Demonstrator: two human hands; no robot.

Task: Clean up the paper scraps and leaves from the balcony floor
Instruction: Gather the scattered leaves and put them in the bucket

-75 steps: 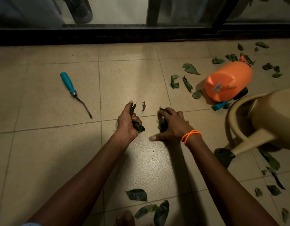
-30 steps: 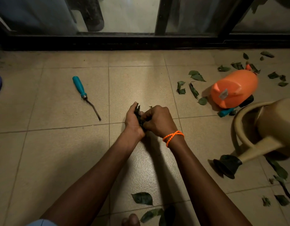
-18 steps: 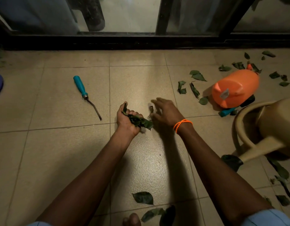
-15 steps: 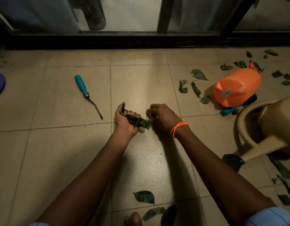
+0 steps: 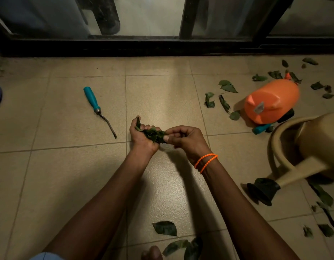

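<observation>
My left hand grips a bunch of dark green leaves above the beige floor tiles. My right hand, with an orange bead bracelet at the wrist, pinches the right end of that bunch. Loose leaves lie on the floor at the right, around an orange bottle. One leaf lies close to me between my forearms, with others at the bottom edge. More leaves lie at the lower right. No paper scraps show.
A teal-handled hand tool lies on the floor to the left. An orange spray bottle lies on its side at the right. A beige watering can stands at the right edge. A dark sliding door track runs along the back.
My right hand picked a small leaf off the floor and came back to my left hand, where it now pinches the bunch. The left hand stayed put with its leaves.
</observation>
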